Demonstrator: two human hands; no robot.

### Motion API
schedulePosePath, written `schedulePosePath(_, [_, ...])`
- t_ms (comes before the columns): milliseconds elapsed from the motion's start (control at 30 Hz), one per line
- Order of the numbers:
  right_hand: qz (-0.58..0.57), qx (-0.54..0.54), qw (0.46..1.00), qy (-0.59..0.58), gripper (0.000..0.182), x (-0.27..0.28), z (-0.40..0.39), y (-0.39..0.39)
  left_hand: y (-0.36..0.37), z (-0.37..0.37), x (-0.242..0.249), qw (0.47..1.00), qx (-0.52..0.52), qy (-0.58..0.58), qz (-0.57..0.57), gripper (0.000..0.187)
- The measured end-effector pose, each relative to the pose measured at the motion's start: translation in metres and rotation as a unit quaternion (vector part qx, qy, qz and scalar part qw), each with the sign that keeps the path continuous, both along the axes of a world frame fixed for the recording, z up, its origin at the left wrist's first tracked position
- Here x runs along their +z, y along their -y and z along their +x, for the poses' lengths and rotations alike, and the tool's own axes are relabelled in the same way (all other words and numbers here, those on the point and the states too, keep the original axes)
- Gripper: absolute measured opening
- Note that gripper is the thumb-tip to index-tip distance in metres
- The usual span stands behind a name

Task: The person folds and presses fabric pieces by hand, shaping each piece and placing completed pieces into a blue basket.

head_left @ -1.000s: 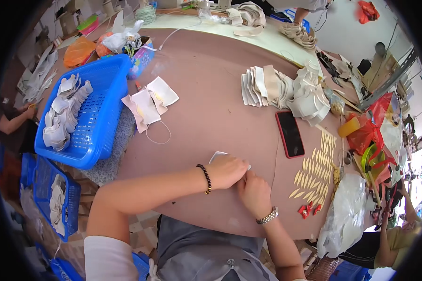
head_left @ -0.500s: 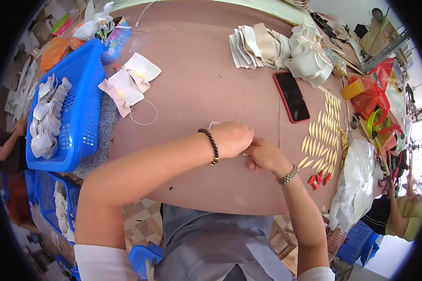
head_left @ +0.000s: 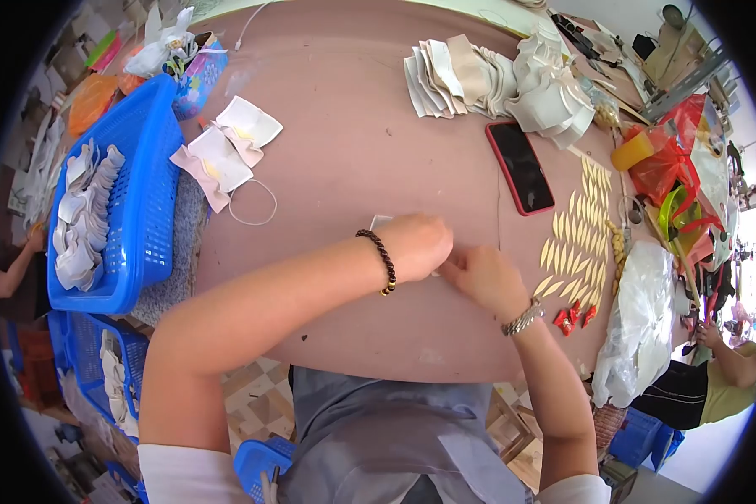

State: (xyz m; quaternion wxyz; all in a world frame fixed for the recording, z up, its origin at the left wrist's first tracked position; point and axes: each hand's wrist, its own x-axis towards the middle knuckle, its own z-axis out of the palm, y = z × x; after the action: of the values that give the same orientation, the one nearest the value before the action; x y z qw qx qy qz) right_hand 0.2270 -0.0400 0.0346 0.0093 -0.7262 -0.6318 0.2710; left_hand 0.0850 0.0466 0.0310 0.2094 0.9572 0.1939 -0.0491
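White fabric piece [head_left: 381, 223] pinned flat on counter [head_left: 353, 151] near centre, mostly hidden under left hand [head_left: 417, 245]; only one corner showing at 10 o'clock of that hand. Left grip pressed down over the piece, fingers curled, beaded bracelet [head_left: 383, 262] at wrist. Right hand [head_left: 485, 279] touching the left at 3 o'clock, fingertips pinched together at the edge of the piece; what sits between them cannot be told, too small and covered. Rows of yellow leaf-shaped cutouts [head_left: 578, 244] laid out at 3 o'clock of the right hand, near but apart. Phone [head_left: 519, 167] at 1 o'clock, face up. Fanned stack of beige fabric pieces [head_left: 496, 80] at 12 to 1 o'clock, well apart. Three loose white pieces [head_left: 225, 153] with an elastic loop [head_left: 253, 202] at 10 o'clock; blue basket [head_left: 139, 193] of finished pieces beyond, overhanging counter edge at 9 o'clock. Red wrapped sweets [head_left: 573, 317] and clear plastic bag [head_left: 638, 328] at 4 o'clock. Another person's sleeve and hand [head_left: 714, 370] at far 4 o'clock, not involved. Risks judged: any small part placed blind under the covering hand, so liable to sit crooked; right wrist close enough to the cutout rows to scatter them on a sweep; basket liable to tip if knocked.
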Motion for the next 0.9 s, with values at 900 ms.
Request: schedulePosePath(900, [0.352, 0.205, 0.909, -0.086, 0.043, -0.029, -0.012, 0.033, 0.003, -0.007, 0.013, 0.994, 0.074, -0.077, -0.008, 0.015])
